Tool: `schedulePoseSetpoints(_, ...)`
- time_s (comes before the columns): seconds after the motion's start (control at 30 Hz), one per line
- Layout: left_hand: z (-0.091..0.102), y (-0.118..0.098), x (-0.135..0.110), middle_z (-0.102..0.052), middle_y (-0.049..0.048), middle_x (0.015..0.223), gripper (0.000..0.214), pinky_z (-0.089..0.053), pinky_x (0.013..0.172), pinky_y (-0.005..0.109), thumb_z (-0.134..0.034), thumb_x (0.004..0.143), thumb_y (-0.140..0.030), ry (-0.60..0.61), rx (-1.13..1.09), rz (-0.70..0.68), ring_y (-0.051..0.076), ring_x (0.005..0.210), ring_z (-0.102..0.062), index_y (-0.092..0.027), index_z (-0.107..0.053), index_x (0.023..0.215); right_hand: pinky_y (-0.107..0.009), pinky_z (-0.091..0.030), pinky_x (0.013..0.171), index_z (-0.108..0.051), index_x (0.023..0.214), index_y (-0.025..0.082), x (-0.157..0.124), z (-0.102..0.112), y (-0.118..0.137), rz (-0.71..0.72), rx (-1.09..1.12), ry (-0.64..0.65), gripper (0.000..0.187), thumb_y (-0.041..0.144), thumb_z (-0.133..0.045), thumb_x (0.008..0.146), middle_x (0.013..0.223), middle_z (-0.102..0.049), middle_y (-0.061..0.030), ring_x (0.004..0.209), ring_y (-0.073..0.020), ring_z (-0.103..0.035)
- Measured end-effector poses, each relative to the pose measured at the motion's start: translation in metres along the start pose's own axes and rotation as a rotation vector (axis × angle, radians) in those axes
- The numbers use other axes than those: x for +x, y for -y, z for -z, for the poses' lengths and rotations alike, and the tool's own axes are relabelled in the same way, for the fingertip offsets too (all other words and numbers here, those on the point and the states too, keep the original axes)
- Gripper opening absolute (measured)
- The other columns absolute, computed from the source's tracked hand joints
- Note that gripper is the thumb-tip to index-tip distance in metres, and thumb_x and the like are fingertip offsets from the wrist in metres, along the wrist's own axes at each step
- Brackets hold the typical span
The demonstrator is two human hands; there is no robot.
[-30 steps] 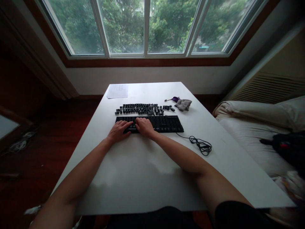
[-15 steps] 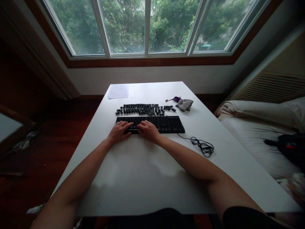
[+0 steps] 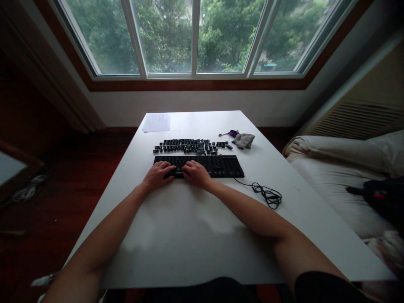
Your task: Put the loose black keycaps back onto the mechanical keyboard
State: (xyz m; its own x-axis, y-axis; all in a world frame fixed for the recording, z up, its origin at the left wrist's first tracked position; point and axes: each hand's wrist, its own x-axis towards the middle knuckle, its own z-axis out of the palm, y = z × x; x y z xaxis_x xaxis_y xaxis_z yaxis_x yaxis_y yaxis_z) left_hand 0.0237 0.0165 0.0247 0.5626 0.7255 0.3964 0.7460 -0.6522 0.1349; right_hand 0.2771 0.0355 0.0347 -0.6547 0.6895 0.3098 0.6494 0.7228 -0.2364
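A black keyboard [image 3: 225, 167] lies flat near the middle of the white table. My left hand [image 3: 158, 173] rests on its left end, fingers stretched over the keys and thumb at the front edge. Close beside it, my right hand [image 3: 196, 173] lies over the keys left of the keyboard's middle, fingers slightly bent. Neither hand grips anything that I can see. Just behind the keyboard, loose black keycaps [image 3: 183, 146] lie in uneven rows. The keyboard's black cable [image 3: 268, 196] is coiled on the table to the right.
Sheets of paper [image 3: 157, 122] lie at the table's [image 3: 189, 244] far left corner. A crumpled grey cloth [image 3: 243, 140] and a purple-handled brush [image 3: 232, 133] lie at the back right. Beyond the right edge stands a pale sofa [image 3: 322, 181] with a black bag [image 3: 383, 198].
The whole view has shifted very slightly. Both hands stay on the same part of the keyboard, and the keycaps lie as before.
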Motion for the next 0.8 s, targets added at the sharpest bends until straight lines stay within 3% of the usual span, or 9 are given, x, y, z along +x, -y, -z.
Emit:
schedulePoseSetpoints(0.17,-0.001,0.001,0.0,-0.063,0.0086,0.117,0.042,-0.047,0.093,0.046,-0.063,0.092,-0.037,-0.006,-0.019,0.014,0.027,0.105,-0.056,-0.028,-0.062,0.133,-0.028,-0.041,0.088,-0.07,0.109,0.02,0.029,0.011,-0.024,-0.058,0.071,-0.028,0.022,0.027,-0.052,0.1,0.108,-0.068,-0.0062,0.101,-0.0188,-0.059)
schedulePoseSetpoints(0.33,-0.002,0.004,0.002,-0.063,0.0085,0.116,0.042,-0.048,0.091,0.046,-0.065,0.091,-0.036,-0.004,-0.03,0.021,0.027,0.104,-0.057,-0.03,-0.063,0.132,-0.031,-0.042,0.089,-0.068,0.118,0.021,0.067,0.021,-0.052,-0.17,-0.101,0.023,0.024,0.024,-0.058,0.096,0.113,-0.067,-0.0092,0.109,-0.0232,-0.057)
schedulePoseSetpoints(0.53,-0.003,0.006,0.001,-0.063,0.0088,0.117,0.041,-0.048,0.092,0.046,-0.064,0.092,-0.037,-0.003,-0.041,0.023,0.027,0.104,-0.057,-0.029,-0.063,0.132,-0.038,-0.042,0.094,-0.069,0.118,0.019,0.096,0.017,-0.065,-0.052,-0.313,0.112,0.028,0.02,-0.061,0.091,0.12,-0.064,-0.0152,0.117,-0.0299,-0.052)
schedulePoseSetpoints(0.8,-0.006,0.011,0.0,-0.063,0.0092,0.118,0.042,-0.047,0.093,0.048,-0.065,0.091,-0.037,0.0,-0.047,0.035,0.028,0.106,-0.056,-0.029,-0.063,0.133,-0.041,-0.039,0.097,-0.069,0.118,0.017,0.107,0.013,-0.071,0.067,-0.388,0.184,0.027,0.02,-0.059,0.093,0.125,-0.063,-0.0164,0.12,-0.0312,-0.049)
